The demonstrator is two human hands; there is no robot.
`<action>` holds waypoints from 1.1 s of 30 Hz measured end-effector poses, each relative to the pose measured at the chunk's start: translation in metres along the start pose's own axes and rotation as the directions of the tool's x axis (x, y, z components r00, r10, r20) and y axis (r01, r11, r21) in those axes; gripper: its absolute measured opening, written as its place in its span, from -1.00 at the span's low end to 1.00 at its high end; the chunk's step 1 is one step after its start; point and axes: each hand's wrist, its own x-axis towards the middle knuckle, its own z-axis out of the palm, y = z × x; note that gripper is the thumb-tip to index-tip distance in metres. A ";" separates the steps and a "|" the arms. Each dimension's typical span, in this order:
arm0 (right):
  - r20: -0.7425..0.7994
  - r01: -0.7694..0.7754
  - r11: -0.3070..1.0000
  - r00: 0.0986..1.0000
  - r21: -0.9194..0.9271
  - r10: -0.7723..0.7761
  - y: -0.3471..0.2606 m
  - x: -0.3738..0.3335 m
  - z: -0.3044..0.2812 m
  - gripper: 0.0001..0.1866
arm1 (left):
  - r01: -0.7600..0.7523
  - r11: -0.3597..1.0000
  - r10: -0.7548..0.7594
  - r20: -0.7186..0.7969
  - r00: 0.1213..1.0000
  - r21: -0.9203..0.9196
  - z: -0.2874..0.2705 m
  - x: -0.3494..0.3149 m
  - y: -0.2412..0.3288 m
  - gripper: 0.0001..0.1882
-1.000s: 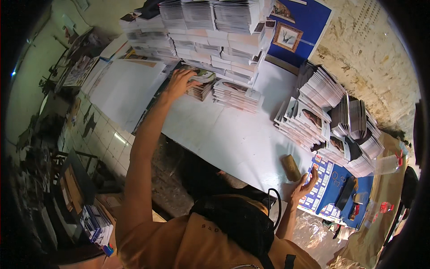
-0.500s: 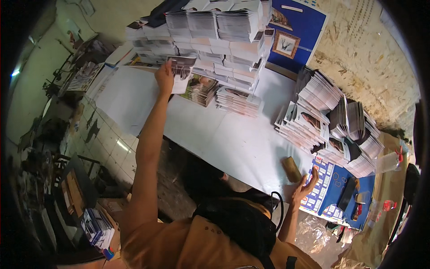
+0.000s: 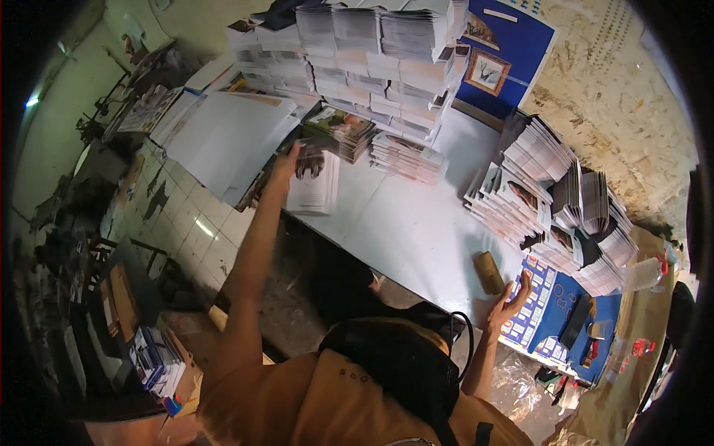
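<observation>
My left hand (image 3: 285,165) is closed on the edge of a printed booklet (image 3: 312,189), pale with a dark picture on its upper part. It is held over the front edge of the white table (image 3: 394,223), slightly smeared by motion. Just beyond it lie a stack of green-covered booklets (image 3: 343,132) and a low fanned stack of pale booklets (image 3: 405,157). At the table's right end, my right hand (image 3: 512,301) has its fingers apart and holds nothing. Beside its fingertips is a brown block (image 3: 488,273).
A tall wall of stacked booklets (image 3: 372,70) fills the back. More booklet piles (image 3: 513,204) lean at the right. Large white sheets (image 3: 230,134) cover the left end. A blue printed board (image 3: 565,320) with a black box and a cup lies right of my right hand.
My left hand has brought the booklet down from the back stacks toward the table's front edge. My right hand stays beside the brown block. The view has shifted slightly.
</observation>
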 end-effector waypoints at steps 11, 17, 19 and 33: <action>0.013 0.001 1.000 1.000 0.005 -0.001 0.006 0.002 0.000 -0.57 | 0.153 0.526 -0.310 -0.021 0.951 -0.837 0.030 -0.081 -0.073 -0.37; 0.005 -0.015 1.000 1.000 0.001 0.015 0.007 0.003 0.003 -0.58 | -0.337 0.677 0.721 -0.498 0.482 0.654 0.008 -0.069 -0.065 -0.07; -0.027 -0.024 1.000 0.999 0.018 0.025 0.005 -0.002 0.000 -0.57 | -0.617 0.585 0.769 -0.118 0.628 0.526 0.012 -0.089 -0.030 0.03; 0.643 0.414 0.874 0.602 0.254 -0.473 -0.142 0.054 0.047 -0.29 | -0.954 0.125 0.747 0.607 0.272 0.273 0.112 -0.171 -0.026 -0.85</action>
